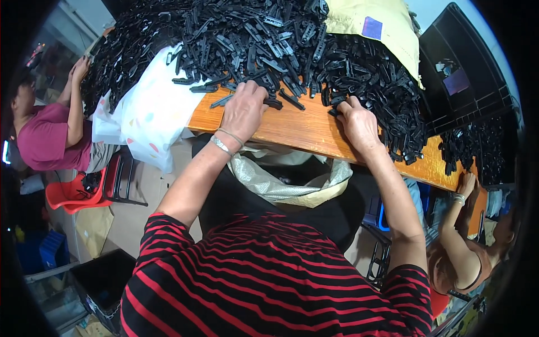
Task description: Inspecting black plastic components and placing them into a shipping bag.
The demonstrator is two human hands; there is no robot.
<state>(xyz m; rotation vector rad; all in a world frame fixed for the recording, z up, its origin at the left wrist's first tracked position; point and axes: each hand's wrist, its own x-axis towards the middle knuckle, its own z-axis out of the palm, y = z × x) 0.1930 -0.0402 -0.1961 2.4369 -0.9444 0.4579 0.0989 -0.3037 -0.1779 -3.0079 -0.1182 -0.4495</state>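
My left hand point(245, 109) is over the front of the wooden table point(297, 126), its fingers curled down. A dark plastic piece point(273, 104) juts out from beneath its fingertips. Farther right, my right hand point(359, 124) pinches the end of another black plastic piece point(335, 111) at the edge of the right-hand pile. In front of my hands rises a large heap of slim black plastic parts point(247, 42). One loose part point(292, 99) lies on bare wood between the hands. An open woven sack point(269, 182) hangs below the table edge, at my lap.
A white plastic sheet point(151, 101) drapes off the table at left. Yellowish sacking point(370, 22) and a black crate point(466, 67) stand at right. Co-workers point(50, 132) point(460, 253) sit on both sides. A red chair point(73, 194) and a black bin point(104, 281) are at lower left.
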